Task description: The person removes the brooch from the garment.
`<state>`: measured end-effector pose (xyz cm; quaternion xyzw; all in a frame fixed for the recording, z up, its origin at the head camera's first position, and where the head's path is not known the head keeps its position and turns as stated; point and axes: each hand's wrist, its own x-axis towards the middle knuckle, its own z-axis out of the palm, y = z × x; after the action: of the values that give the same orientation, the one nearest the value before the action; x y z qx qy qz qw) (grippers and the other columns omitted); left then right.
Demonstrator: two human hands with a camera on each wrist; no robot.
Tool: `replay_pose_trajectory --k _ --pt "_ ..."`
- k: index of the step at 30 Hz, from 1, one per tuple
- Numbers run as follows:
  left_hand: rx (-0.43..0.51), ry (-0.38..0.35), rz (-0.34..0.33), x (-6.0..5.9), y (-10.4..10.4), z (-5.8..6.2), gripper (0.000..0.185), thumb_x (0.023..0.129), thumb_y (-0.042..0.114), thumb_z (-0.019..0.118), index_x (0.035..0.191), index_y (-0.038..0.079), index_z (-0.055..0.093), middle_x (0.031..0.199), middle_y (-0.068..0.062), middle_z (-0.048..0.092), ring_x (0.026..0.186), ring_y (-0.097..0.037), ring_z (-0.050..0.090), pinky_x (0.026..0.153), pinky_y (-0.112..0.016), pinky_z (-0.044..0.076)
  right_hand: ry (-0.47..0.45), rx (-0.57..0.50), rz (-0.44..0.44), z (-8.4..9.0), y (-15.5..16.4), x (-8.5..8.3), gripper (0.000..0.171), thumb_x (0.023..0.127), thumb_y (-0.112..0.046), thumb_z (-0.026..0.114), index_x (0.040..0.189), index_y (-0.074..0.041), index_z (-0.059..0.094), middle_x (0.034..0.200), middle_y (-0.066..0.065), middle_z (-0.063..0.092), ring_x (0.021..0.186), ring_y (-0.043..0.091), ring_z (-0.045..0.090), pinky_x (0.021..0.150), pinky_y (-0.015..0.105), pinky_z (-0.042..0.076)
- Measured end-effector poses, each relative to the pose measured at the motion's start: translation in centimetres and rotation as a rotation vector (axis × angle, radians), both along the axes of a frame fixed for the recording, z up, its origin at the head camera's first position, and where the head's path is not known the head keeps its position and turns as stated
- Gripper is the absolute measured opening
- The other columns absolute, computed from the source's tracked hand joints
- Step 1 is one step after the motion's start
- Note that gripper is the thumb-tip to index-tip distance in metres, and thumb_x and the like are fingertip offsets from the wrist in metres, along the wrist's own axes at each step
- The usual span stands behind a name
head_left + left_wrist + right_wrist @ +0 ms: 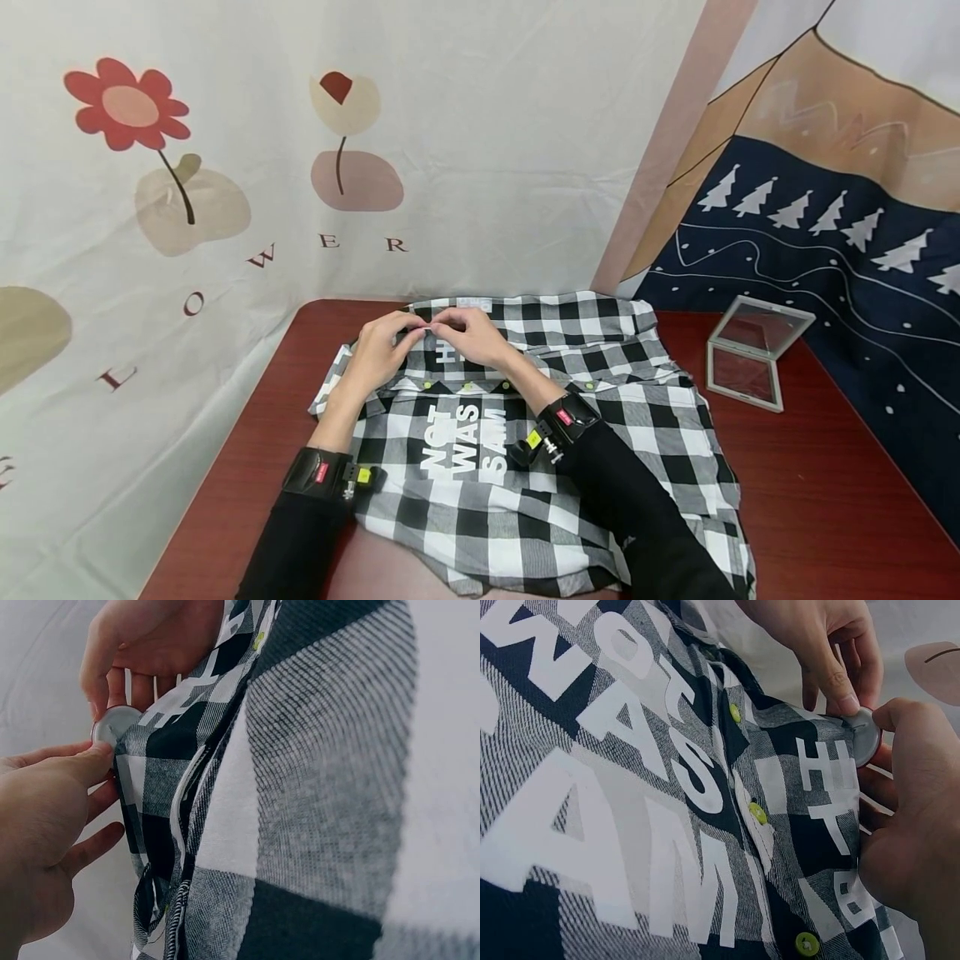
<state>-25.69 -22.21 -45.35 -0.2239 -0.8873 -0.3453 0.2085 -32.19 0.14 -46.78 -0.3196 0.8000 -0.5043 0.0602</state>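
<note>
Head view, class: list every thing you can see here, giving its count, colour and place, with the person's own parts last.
Checked shirt: one, black and white, white lettering, flat on the table.
Small buttons: several, yellow-green, in a row across the shirt.
Round disc: one, silver-grey, at the shirt's far edge, pinched by both hands.
Clear case: one, white-framed, open, right of the shirt.
Table: one, dark red.
Wrist bands: two, black.
Left hand: pinching the disc.
Right hand: pinching the disc.

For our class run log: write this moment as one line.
left hand: pinches disc | right hand: pinches disc | checked shirt: flat on table
</note>
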Motion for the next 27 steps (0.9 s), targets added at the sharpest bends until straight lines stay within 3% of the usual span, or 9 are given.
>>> replay_pose_trajectory --k 6,12,19,27 --pt "-0.004 0.001 0.011 0.0 0.0 -0.1 0.013 0.106 0.008 0.079 0.117 0.003 0.083 0.115 -0.017 0.083 0.106 -0.036 0.080 0.091 -0.056 0.064 0.043 0.037 -0.012 0.1 0.4 0.2 0.035 0.116 -0.036 0.064 0.136 -0.013 0.080 0.131 0.007 0.082 0.111 0.020 0.078 0.095 0.038 0.064" --pt "-0.040 -0.013 0.040 0.0 0.0 0.0 0.014 0.107 0.011 0.079 0.118 0.004 0.083 0.116 -0.016 0.083 0.106 -0.035 0.079 0.091 -0.053 0.063 0.234 0.129 -0.053 0.6 0.7 0.5 0.040 0.115 -0.033 0.067 0.143 -0.006 0.076 0.142 0.011 0.079 0.134 0.031 0.075 0.116 0.049 0.060" --pt "-0.064 -0.005 0.055 0.3 0.2 0.3 0.013 0.107 0.011 0.079 0.118 0.005 0.083 0.115 -0.014 0.083 0.101 -0.033 0.078 0.087 -0.051 0.062 0.558 0.269 -0.053 1.1 0.5 1.1 0.033 0.111 -0.025 0.075 0.136 -0.004 0.077 0.132 0.013 0.082 0.127 0.031 0.077 0.115 0.048 0.060" --pt "-0.099 0.023 0.067 0.3 0.3 0.3 0.012 0.108 0.013 0.078 0.117 0.007 0.083 0.116 -0.012 0.083 0.105 -0.032 0.080 0.091 -0.053 0.065 0.742 0.296 -0.078 0.9 0.2 1.5 0.023 0.110 -0.021 0.077 0.128 -0.008 0.082 0.124 0.010 0.085 0.119 0.028 0.079 0.110 0.044 0.061"
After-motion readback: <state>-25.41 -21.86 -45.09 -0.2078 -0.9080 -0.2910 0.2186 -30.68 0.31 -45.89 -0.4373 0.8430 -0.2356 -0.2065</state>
